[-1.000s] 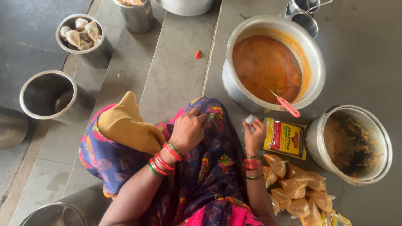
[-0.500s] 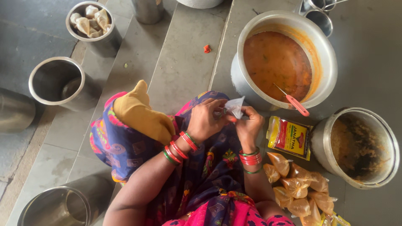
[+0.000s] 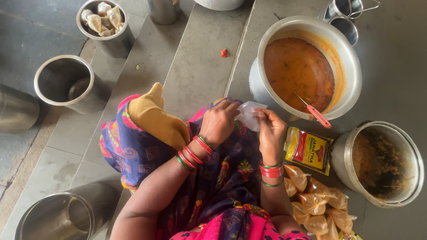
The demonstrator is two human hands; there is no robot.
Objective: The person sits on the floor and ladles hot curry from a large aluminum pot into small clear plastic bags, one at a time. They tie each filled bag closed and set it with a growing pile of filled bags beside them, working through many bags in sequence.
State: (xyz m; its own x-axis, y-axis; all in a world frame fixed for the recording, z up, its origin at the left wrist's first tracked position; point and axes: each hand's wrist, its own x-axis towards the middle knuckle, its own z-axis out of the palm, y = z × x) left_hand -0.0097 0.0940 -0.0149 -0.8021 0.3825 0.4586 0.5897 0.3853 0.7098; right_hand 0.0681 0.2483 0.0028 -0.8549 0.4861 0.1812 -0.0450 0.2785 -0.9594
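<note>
Thin clear plastic bag (image 3: 250, 114), pinched by left hand (image 3: 219, 123) and right hand (image 3: 271, 133), beside round steel pot (image 3: 347, 53)

Orange-brown curry (image 3: 297, 73) fills the silver pot (image 3: 351, 58), its ladle handle (image 3: 318, 117) pink, beside a yellow-and-red packet (image 3: 309, 150) and blue paisley-patterned cloth (image 3: 133, 151).

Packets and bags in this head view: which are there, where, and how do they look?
Clear small bag: held by left hand and right hand, thin, whitish.
Printed packet: floor between the two pots, flat, yellow and red.
Filled bags: heaped at lower right, orange.
Filled bags in a steel bowl: top left, pale.
</note>
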